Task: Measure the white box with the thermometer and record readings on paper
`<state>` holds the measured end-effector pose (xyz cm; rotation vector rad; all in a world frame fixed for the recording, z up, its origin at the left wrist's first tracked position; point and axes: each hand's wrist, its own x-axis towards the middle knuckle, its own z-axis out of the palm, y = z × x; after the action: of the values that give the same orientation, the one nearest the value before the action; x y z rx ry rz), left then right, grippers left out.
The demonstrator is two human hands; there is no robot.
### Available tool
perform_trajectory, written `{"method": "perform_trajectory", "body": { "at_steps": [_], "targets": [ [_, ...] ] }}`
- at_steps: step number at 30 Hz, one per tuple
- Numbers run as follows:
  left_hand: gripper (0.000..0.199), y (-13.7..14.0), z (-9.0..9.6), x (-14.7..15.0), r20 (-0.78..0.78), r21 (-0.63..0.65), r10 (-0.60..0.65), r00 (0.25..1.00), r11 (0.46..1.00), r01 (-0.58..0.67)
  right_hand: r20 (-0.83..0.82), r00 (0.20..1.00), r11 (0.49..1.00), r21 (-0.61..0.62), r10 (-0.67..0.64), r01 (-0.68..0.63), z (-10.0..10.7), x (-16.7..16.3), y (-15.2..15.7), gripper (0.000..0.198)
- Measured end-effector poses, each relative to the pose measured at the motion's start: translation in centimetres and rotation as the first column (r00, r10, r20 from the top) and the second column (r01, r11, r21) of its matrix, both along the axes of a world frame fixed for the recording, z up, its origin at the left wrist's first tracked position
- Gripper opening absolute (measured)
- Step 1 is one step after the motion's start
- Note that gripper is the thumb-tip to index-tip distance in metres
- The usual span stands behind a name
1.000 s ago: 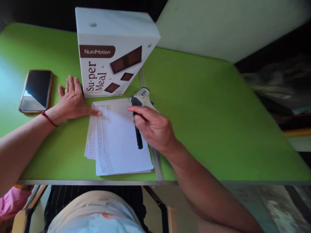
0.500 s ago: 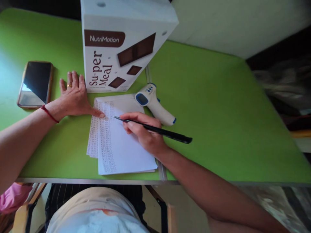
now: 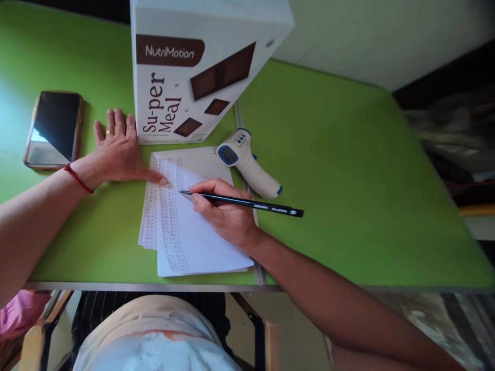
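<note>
Between the fingers of my right hand (image 3: 228, 214) is a black pen (image 3: 247, 202), its tip at the written rows on a white sheet of paper (image 3: 209, 247). Small handwriting fills the sheet's left part; the rest that shows is blank. Other written sheets (image 3: 149, 221) stick out from beneath it on the left. My left hand (image 3: 118, 154) lies flat and open on the green table, its thumb on the paper's left part. A gold ring is on one finger and a red cord circles the wrist. The left fingertips are beside the base of a white box.
The tall NutriMotion box (image 3: 170, 108) stands behind the papers. A white and blue infrared thermometer (image 3: 251, 167) lies at the sheet's upper right corner. A phone (image 3: 54, 129) rests left of my left hand. The green table (image 3: 348, 180) ends at a metal front edge before my lap.
The pen has turned in my right hand, its back end swinging up so that lettering on the barrel shows. The tip sits slightly lower. My left hand stays on the paper.
</note>
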<state>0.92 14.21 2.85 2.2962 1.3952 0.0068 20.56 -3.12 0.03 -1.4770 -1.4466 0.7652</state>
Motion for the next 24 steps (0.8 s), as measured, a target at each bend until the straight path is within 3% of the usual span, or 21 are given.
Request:
{"method": "perform_trajectory", "body": {
  "at_steps": [2, 6, 13, 17, 21, 24],
  "targets": [
    [0.19, -0.5, 0.7, 0.2, -0.066, -0.005, -0.006, 0.998, 1.0, 0.005, 0.013, 1.0, 1.0, 0.014, 0.013, -0.013, -0.1, 0.0, 0.0, 0.013],
    [0.181, -0.5, 0.9, 0.2, -0.133, 0.003, -0.023, 0.991, 1.0, 0.024, 0.039, 0.999, 0.998, 0.05, 0.03, -0.032, -0.4, 0.1, 0.0, 0.012],
    [0.18, 0.4, -0.5, -0.4, -0.082, 0.016, -0.045, 0.996, 0.999, 0.047, 0.014, 0.999, 0.997, 0.07, 0.033, -0.034, -0.4, 0.1, 0.1, 0.009],
    [0.182, 0.1, -0.2, -0.3, -0.046, 0.015, -0.047, 0.998, 0.999, 0.048, -0.014, 0.999, 0.997, 0.075, 0.029, -0.028, -0.6, 0.1, 0.1, 0.009],
    [0.188, -0.2, 0.3, -0.1, -0.114, 0.002, -0.016, 0.993, 1.0, 0.017, -0.018, 1.0, 0.999, 0.046, 0.016, -0.015, -0.8, 0.2, 0.1, 0.012],
    [0.18, -0.2, 0.5, 0.0, -0.115, 0.007, -0.027, 0.993, 1.0, 0.028, 0.001, 1.0, 0.999, 0.039, 0.001, -0.001, -0.8, 0.2, 0.1, 0.013]
  ]
}}
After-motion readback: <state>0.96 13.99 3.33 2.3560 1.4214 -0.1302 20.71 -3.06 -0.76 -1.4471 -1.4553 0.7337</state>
